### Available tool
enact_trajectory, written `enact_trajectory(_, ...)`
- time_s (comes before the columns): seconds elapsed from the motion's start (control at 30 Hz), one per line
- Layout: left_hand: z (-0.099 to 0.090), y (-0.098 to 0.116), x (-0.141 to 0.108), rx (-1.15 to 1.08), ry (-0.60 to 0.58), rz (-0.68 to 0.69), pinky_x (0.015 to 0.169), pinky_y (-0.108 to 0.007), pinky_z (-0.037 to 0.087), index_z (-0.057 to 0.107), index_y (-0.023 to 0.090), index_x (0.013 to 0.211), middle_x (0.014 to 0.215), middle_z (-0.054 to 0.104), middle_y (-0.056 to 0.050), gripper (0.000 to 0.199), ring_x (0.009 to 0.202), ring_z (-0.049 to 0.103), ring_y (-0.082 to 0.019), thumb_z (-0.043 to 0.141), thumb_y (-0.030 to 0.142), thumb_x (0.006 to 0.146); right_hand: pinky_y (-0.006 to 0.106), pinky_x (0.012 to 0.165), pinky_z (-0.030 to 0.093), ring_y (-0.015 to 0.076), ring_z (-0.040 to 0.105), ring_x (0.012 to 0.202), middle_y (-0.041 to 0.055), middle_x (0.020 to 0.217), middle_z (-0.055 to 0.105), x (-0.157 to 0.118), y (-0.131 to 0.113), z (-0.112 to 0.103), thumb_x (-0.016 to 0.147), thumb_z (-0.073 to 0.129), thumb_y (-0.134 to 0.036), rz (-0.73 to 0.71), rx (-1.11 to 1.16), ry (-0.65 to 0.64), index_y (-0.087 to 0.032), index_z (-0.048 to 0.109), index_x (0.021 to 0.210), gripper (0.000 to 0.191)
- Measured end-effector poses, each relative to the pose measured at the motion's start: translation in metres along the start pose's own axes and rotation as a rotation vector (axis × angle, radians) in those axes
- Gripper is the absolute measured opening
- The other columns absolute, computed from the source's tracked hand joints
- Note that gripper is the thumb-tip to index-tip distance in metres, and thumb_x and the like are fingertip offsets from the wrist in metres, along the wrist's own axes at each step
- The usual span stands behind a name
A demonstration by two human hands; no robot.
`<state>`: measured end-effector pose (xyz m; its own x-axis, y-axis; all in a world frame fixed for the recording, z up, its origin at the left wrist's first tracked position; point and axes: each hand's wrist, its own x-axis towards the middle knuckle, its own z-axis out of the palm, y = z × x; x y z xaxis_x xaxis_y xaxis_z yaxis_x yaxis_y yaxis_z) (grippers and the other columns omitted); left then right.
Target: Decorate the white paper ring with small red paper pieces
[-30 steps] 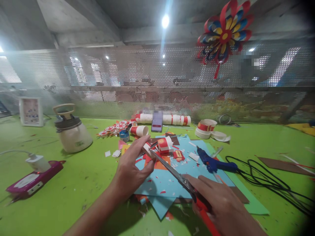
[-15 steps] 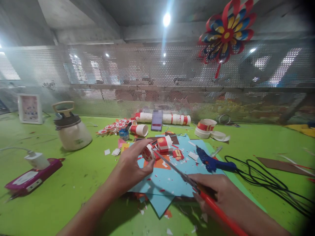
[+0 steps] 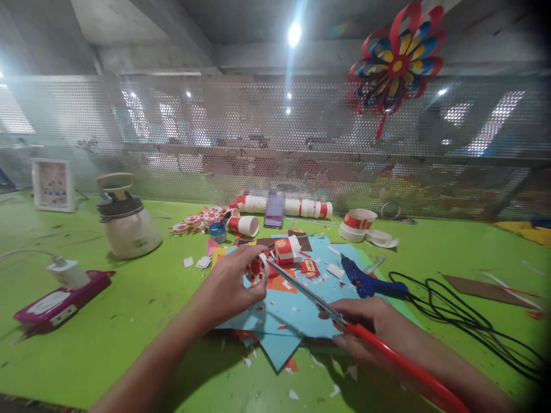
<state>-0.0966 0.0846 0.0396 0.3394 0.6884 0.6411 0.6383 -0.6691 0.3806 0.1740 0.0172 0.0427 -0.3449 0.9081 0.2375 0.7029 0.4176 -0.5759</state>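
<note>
A small round piece with a red-and-white pattern [image 3: 256,268] is pinched between the thumb and fingers of my left hand [image 3: 230,281]. My right hand [image 3: 370,327] is closed round long scissors with red handles [image 3: 387,354]. The scissor blades point up and left, and their tip is at the edge of the round piece. Just behind it, a red and white paper cup [image 3: 287,249] lies on blue paper [image 3: 297,315]. A cut red piece with a gold emblem [image 3: 310,268] rests to the right of the cup.
A blue glue gun [image 3: 372,285] with a looped black cable lies at the right. A phone [image 3: 274,210] leans on a row of cups at the back. To the left are a large jug [image 3: 129,226] and a purple power strip [image 3: 62,304]. Paper scraps litter the front.
The round piece has turned a little in my left hand, showing more of its patterned face. My right hand and the scissors have shifted slightly left. The whole view has moved slightly.
</note>
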Motion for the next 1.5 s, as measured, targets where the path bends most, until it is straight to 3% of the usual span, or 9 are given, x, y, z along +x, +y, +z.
enact_trajectory(0.23, -0.009, -0.003, 0.002, -0.201, -0.065, -0.103, 0.061, -0.032, 0.057, 0.058, 0.024, 0.127, 0.079, 0.069, -0.001, 0.047, 0.064, 0.063, -0.016, 0.058, 0.020, 0.081, 0.027, 0.045, 0.050, 0.0196, 0.064, 0.051, 0.0057, 0.061, 0.066, -0.005, 0.004, -0.018, 0.093, 0.047, -0.026, -0.047, 0.005, 0.128, -0.025, 0.074, 0.087, 0.028)
enact_trajectory(0.4, -0.014, 0.007, 0.001, -0.876, -0.155, -0.165, 0.070, -0.033, 0.060, 0.055, 0.026, 0.114, 0.116, 0.068, -0.011, 0.035, 0.092, 0.071, -0.023, 0.066, 0.021, 0.081, 0.030, 0.054, 0.050, 0.0219, 0.067, 0.064, 0.0042, 0.072, 0.071, 0.005, -0.004, 0.007, 0.089, 0.056, -0.034, 0.107, -0.058, -0.023, -0.023, 0.071, 0.097, 0.021)
enact_trajectory(0.5, -0.017, 0.013, 0.000, -1.049, -0.210, -0.187, 0.073, -0.034, 0.060, 0.055, 0.022, 0.106, 0.117, 0.068, -0.015, 0.031, 0.097, 0.071, -0.026, 0.072, 0.023, 0.079, 0.033, 0.065, 0.049, 0.0255, 0.069, 0.079, 0.0053, 0.087, 0.074, 0.008, -0.011, 0.022, 0.085, 0.061, -0.036, 0.190, -0.156, -0.111, -0.025, 0.071, 0.098, 0.019)
enact_trajectory(0.7, -0.016, 0.013, -0.003, -1.142, -0.291, -0.102, 0.091, -0.038, 0.055, 0.055, 0.018, 0.115, 0.124, 0.062, -0.016, 0.039, 0.109, 0.065, -0.024, 0.072, 0.022, 0.080, 0.042, 0.078, 0.046, 0.0317, 0.063, 0.097, 0.0125, 0.104, 0.067, 0.001, -0.010, 0.038, 0.089, 0.052, -0.027, 0.172, -0.372, -0.188, -0.023, 0.064, 0.117, 0.031)
enact_trajectory(0.87, -0.009, 0.011, -0.006, -0.891, -0.245, -0.045, 0.094, -0.039, 0.053, 0.054, 0.020, 0.120, 0.112, 0.063, -0.010, 0.036, 0.103, 0.064, -0.021, 0.065, 0.019, 0.085, 0.042, 0.069, 0.044, 0.0330, 0.063, 0.086, 0.0130, 0.093, 0.066, 0.000, -0.021, 0.024, 0.088, 0.056, -0.029, 0.078, -0.474, -0.213, -0.023, 0.070, 0.102, 0.021)
enact_trajectory(0.93, -0.005, 0.012, -0.007, -0.764, -0.203, 0.021, 0.094, -0.039, 0.053, 0.053, 0.022, 0.125, 0.117, 0.061, -0.010, 0.041, 0.106, 0.062, -0.021, 0.063, 0.016, 0.086, 0.040, 0.070, 0.044, 0.0282, 0.062, 0.084, 0.0118, 0.093, 0.066, 0.003, -0.030, 0.013, 0.092, 0.053, -0.031, -0.001, -0.295, -0.141, -0.022, 0.072, 0.101, 0.023)
enact_trajectory(1.0, 0.000, 0.014, -0.008, -0.639, -0.165, 0.109, 0.094, -0.038, 0.053, 0.050, 0.024, 0.128, 0.127, 0.057, -0.011, 0.046, 0.113, 0.059, -0.022, 0.062, 0.012, 0.085, 0.035, 0.073, 0.045, 0.0207, 0.061, 0.082, 0.0075, 0.091, 0.067, 0.008, -0.038, 0.003, 0.095, 0.050, -0.032, -0.068, 0.096, -0.117, -0.022, 0.072, 0.099, 0.024)
enact_trajectory(1.2, 0.012, 0.021, -0.010, -0.337, -0.094, 0.366, 0.100, -0.037, 0.049, 0.047, 0.022, 0.131, 0.131, 0.056, -0.013, 0.054, 0.125, 0.051, -0.022, 0.060, 0.004, 0.082, 0.027, 0.067, 0.044, 0.0123, 0.056, 0.071, 0.0032, 0.078, 0.064, 0.024, -0.043, 0.007, 0.088, 0.064, -0.034, 0.161, 0.984, -0.135, -0.016, 0.071, 0.084, 0.020)
enact_trajectory(1.5, 0.014, 0.021, -0.009, -0.192, -0.074, 0.491, 0.104, -0.036, 0.046, 0.043, 0.018, 0.131, 0.138, 0.051, -0.015, 0.053, 0.131, 0.048, -0.022, 0.059, 0.000, 0.083, 0.023, 0.054, 0.038, 0.0078, 0.050, 0.055, -0.0028, 0.064, 0.057, 0.028, -0.048, 0.023, 0.071, 0.082, -0.031, 0.290, 1.279, -0.044, -0.015, 0.067, 0.074, 0.022)
